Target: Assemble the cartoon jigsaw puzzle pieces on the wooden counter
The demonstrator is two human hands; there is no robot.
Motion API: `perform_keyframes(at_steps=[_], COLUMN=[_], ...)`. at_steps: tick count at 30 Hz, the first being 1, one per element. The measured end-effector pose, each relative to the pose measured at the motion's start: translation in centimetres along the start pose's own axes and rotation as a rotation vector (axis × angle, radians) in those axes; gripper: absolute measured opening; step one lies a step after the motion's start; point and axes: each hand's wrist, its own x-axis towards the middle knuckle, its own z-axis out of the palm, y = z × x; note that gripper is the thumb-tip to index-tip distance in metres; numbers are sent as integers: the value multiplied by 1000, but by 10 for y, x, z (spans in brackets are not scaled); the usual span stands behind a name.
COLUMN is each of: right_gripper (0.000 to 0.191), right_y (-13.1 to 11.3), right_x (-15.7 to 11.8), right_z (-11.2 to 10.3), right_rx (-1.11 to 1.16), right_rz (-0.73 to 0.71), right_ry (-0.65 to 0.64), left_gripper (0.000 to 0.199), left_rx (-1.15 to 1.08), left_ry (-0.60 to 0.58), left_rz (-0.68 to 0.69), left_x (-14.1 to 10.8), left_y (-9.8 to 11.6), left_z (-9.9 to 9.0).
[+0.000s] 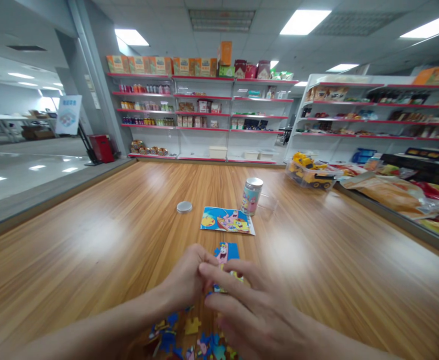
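Left hand [190,275] and right hand [259,305] meet over joined puzzle pieces [233,250], perhaps steadying them; grip hidden, cannot tell. Loose pieces [192,326] lie nearer, within reach; picture card [225,220] beyond, likely for easy viewing.

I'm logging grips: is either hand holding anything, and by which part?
Can't tell: the curled left hand hides anything it might pinch, and the right hand partly covers the joined puzzle pieces without a visible grip.
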Motion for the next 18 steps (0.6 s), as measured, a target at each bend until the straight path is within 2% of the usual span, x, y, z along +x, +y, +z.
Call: perform_keyframes(at_steps=[1, 4, 12, 15, 18], right_gripper=[16, 17, 13, 13, 13], right_y=[-5, -12, -9, -8, -3], right_x=[2, 1, -1, -3, -5], right_z=[-1, -4, -2, 0, 1], right_rx=[-2, 5, -32, 18, 109], right_rz=[-31, -46, -59, -45, -30], right_ry=[10, 18, 54, 52, 84], left_gripper=[15, 14, 12, 11, 12], left_rx=[-20, -13, -78, -24, 57], left_ry=[-33, 16, 4, 17, 63], left_rz=[-32, -62, -62, -71, -15], left_x=[-3, -8, -8, -9, -6], left_y=[3, 13, 23, 26, 27], left_z=[8, 17, 10, 10, -1])
